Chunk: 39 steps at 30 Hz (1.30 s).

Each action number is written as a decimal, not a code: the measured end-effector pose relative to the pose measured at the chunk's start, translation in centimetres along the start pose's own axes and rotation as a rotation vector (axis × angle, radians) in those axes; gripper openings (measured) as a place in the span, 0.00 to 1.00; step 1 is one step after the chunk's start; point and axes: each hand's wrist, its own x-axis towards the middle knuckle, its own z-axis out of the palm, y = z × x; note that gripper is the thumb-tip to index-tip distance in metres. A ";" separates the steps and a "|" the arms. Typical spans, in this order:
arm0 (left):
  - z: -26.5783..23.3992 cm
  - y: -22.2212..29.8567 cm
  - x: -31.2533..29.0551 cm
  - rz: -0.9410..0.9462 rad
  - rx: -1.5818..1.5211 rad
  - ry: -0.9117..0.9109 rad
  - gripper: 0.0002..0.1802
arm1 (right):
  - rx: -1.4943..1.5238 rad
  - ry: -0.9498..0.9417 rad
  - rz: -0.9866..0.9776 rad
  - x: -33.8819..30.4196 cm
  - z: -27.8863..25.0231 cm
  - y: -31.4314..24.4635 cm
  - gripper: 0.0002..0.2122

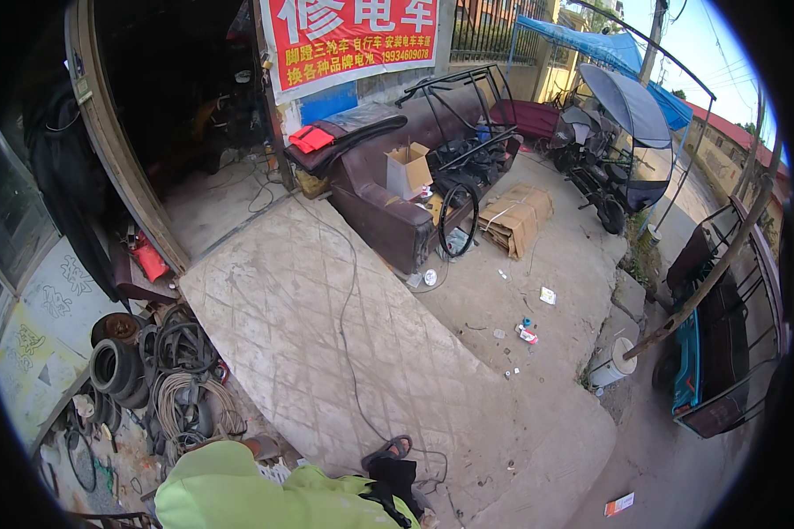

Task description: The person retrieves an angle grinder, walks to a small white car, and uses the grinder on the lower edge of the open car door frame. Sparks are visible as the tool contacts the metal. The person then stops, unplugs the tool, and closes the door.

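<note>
Neither of my hands can be made out. My light green top fills the lower edge, and black cloth hangs beside it. Below that cloth a small patch of skin shows at the rim, too little to tell what it is. My sandalled foot stands on the concrete slab. A thin dark cable runs from the doorway down the slab to this foot.
Old tyres and coiled cable lie at left. Beyond the slab stands a brown sofa bearing a cardboard box and a black metal frame. Flattened cardboard, a white bucket and parked three-wheelers are at right.
</note>
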 end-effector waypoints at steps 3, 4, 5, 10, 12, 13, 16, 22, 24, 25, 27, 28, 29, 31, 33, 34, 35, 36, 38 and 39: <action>1.9 7.8 1.2 0.022 0.203 -0.058 0.17 | -0.143 -0.140 0.100 6.4 4.7 -3.5 0.21; 1.8 11.6 1.5 0.037 0.270 -0.106 0.20 | -0.178 -0.166 0.117 8.4 5.4 -4.5 0.20; 1.7 15.6 1.8 0.126 0.415 -0.105 0.21 | -0.206 -0.182 0.126 10.4 5.9 -5.7 0.20; 1.8 31.1 -0.1 0.357 -0.198 -0.144 0.24 | -0.353 -0.122 0.129 18.0 4.2 -13.5 0.19; 1.1 33.0 -1.7 0.465 -0.332 -0.194 0.23 | -0.418 -0.051 0.121 19.7 2.3 -16.8 0.19; 0.6 32.7 -2.6 0.437 -0.308 -0.176 0.23 | -0.458 -0.014 0.115 20.3 1.2 -18.4 0.19; -1.2 28.7 -3.6 0.383 -0.259 -0.110 0.25 | -0.579 0.059 0.113 22.9 -2.0 -22.7 0.18; -5.2 12.2 -2.2 -0.052 -0.597 0.194 0.20 | -0.844 0.027 0.057 31.3 -4.2 -29.0 0.18; -6.2 7.4 -1.8 -0.189 -0.686 0.216 0.20 | -0.974 -0.140 -0.053 33.8 -0.8 -30.6 0.18; -6.2 5.4 -1.7 -0.209 -0.705 0.228 0.20 | -1.078 -0.321 -0.201 34.3 1.7 -31.4 0.18; -6.2 3.1 -1.1 -0.233 -0.748 0.218 0.19 | -0.899 -0.132 -0.045 38.0 11.7 -31.8 0.13; -6.0 2.7 -0.8 -0.235 -0.773 0.199 0.19 | -0.799 -0.031 0.017 39.5 17.5 -32.7 0.12; -6.5 2.6 -0.4 -0.237 -0.795 0.171 0.19 | -0.768 -0.085 0.046 40.1 23.0 -32.1 0.14; -7.8 4.0 0.7 -0.179 -0.854 0.094 0.19 | -0.844 -0.242 0.014 39.9 32.2 -29.5 0.13; -10.5 6.4 1.4 -0.139 -0.911 0.062 0.18 | -0.804 -0.345 0.154 39.3 39.0 -26.8 0.12; -12.7 7.4 1.4 -0.094 -0.932 0.041 0.17 | -0.861 -0.330 0.188 38.6 41.1 -25.7 0.13; -15.3 8.4 1.1 -0.063 -0.961 0.020 0.17 | -0.914 -0.318 0.216 38.2 42.9 -24.8 0.13; -18.0 9.4 0.8 -0.010 -0.992 0.054 0.17 | -0.969 -0.307 0.239 38.1 44.2 -24.2 0.14; -23.6 11.0 0.1 0.072 -1.081 0.115 0.17 | -1.002 -0.311 0.214 38.0 45.0 -24.0 0.14; -26.3 11.1 -0.6 0.089 -1.150 0.163 0.17 | -0.968 -0.382 0.195 38.5 45.0 -24.0 0.14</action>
